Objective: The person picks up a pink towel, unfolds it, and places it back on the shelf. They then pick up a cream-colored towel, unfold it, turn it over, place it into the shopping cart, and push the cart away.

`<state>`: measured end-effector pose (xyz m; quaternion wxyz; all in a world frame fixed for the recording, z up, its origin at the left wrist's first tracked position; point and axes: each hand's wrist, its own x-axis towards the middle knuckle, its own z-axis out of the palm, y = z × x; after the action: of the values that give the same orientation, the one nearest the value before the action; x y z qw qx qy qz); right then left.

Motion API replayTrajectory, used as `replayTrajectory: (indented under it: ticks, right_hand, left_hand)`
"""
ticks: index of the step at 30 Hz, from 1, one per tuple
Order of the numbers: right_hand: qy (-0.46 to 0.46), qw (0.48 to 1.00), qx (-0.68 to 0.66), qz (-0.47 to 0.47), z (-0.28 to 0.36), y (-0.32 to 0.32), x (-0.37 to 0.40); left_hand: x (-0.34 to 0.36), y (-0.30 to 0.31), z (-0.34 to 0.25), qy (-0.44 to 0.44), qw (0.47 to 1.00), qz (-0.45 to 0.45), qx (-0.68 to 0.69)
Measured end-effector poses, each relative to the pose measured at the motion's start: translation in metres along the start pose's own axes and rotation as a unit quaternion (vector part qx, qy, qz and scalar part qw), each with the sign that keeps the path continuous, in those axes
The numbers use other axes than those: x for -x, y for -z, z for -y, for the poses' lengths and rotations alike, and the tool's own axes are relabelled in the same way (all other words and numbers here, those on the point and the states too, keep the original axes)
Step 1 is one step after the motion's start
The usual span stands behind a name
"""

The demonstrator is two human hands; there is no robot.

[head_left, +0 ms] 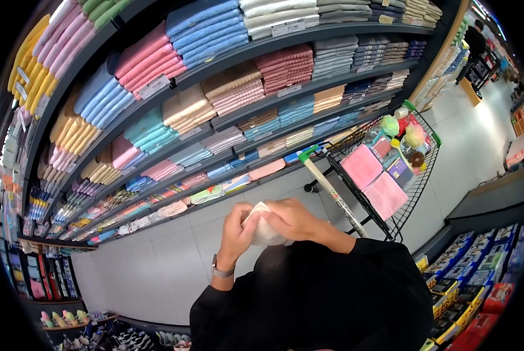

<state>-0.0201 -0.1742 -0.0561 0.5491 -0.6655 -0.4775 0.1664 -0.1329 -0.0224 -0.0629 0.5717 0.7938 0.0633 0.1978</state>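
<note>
Left hand (235,229), right hand (294,219): both closed on small white cloth (266,235), held up near chest. Shopping cart (415,192) close on right, pink towels (373,178) inside. Towel shelves (232,58) in front.

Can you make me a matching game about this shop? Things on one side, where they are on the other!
Things:
1 white cloth
2 pink towels
3 watch
4 yellow towels

Places:
A in the cart
B on a shelf, far left
C held by the left hand and right hand
D on the left wrist

Pairs: 1-C, 2-A, 3-D, 4-B
</note>
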Motion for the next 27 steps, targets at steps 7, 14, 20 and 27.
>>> replayTrajectory:
  ticks: [7,14,20,27]
  right_hand:
    - [-0.026,0.999,-0.027,-0.013,0.003,0.004,0.002]
    - [-0.084,0.969,-0.202,0.112,0.002,0.007,0.003]
    - [-0.089,0.975,-0.168,0.116,0.008,0.012,-0.001]
    - [-0.012,1.0,0.024,-0.009,0.032,0.071,0.011]
  left_hand:
    - [0.004,-0.006,0.0,0.003,0.999,-0.047,-0.018]
    - [0.003,-0.003,-0.019,-0.02,0.999,-0.032,-0.018]
    - [0.004,0.005,-0.017,0.004,1.0,0.005,-0.006]
    - [0.006,0.004,-0.003,0.084,0.992,0.088,-0.032]
